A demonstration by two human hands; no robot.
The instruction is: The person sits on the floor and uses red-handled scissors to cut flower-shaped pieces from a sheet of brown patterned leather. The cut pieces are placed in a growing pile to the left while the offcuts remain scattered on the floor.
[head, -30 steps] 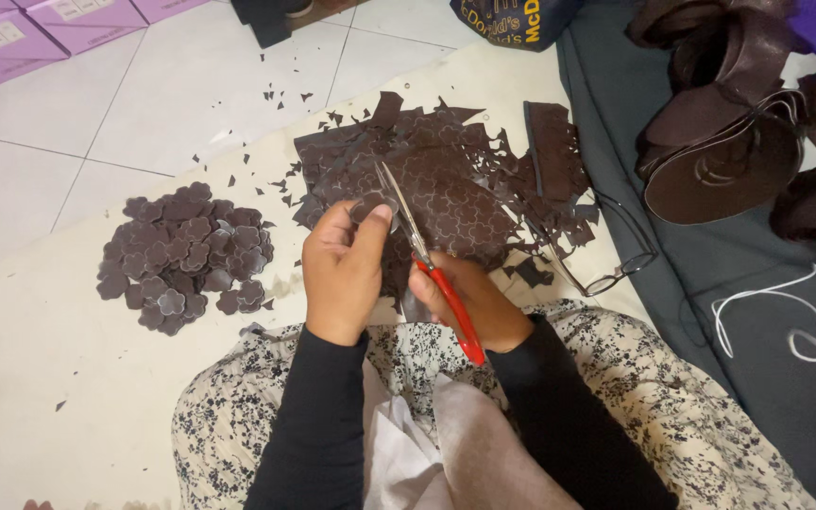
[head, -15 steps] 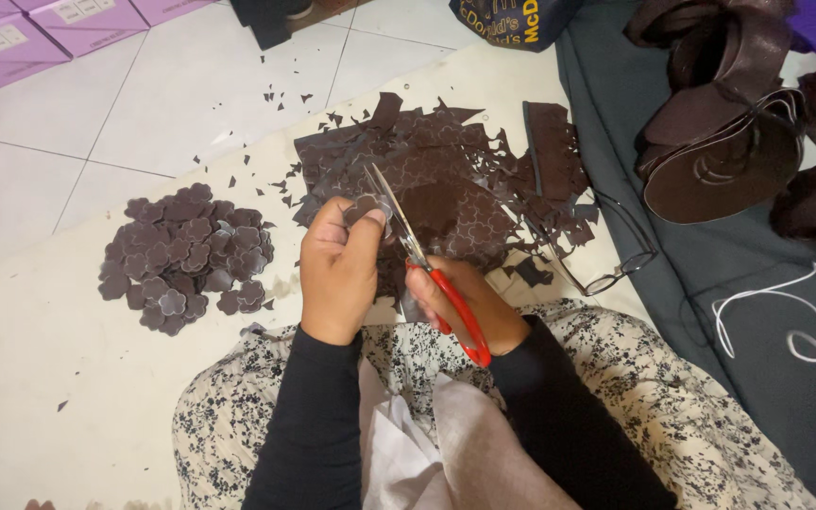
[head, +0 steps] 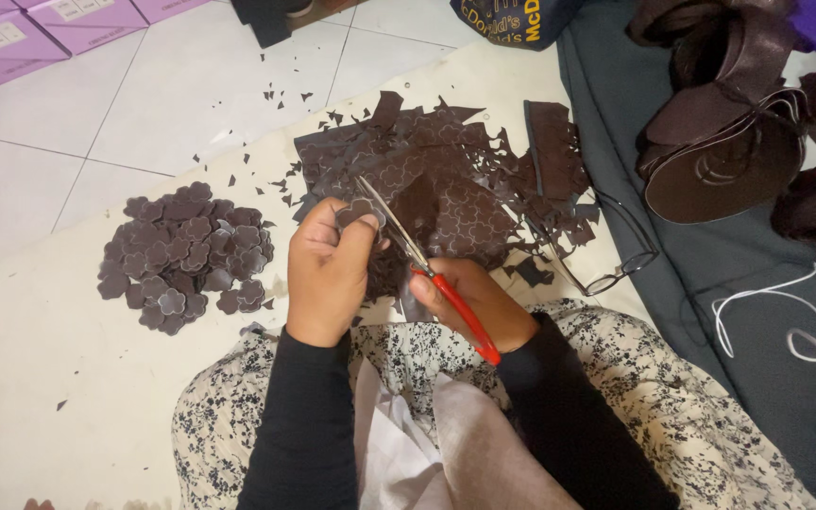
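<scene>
My left hand [head: 328, 269] pinches a small dark brown flower-shaped cutout [head: 359, 213] between thumb and fingers. My right hand [head: 469, 302] grips red-handled scissors [head: 427, 274]; their metal blades are parted and reach up to the cutout's edge. Just behind both hands lies a heap of dark brown sheet material [head: 455, 189] printed with flower outlines, with many shapes cut away. To the left on the floor sits a pile of finished flower cutouts [head: 181, 255].
A pair of eyeglasses [head: 616, 264] lies right of the sheets. Dark brown shoe uppers [head: 724, 142] rest on a grey cloth [head: 757, 283] with a white cord [head: 776, 321]. Purple boxes [head: 11, 38] stand at the far left. Small scraps dot the cream mat.
The scissors swung leftward and their blades opened against the cutout. My left hand turned the piece slightly. The piles did not move.
</scene>
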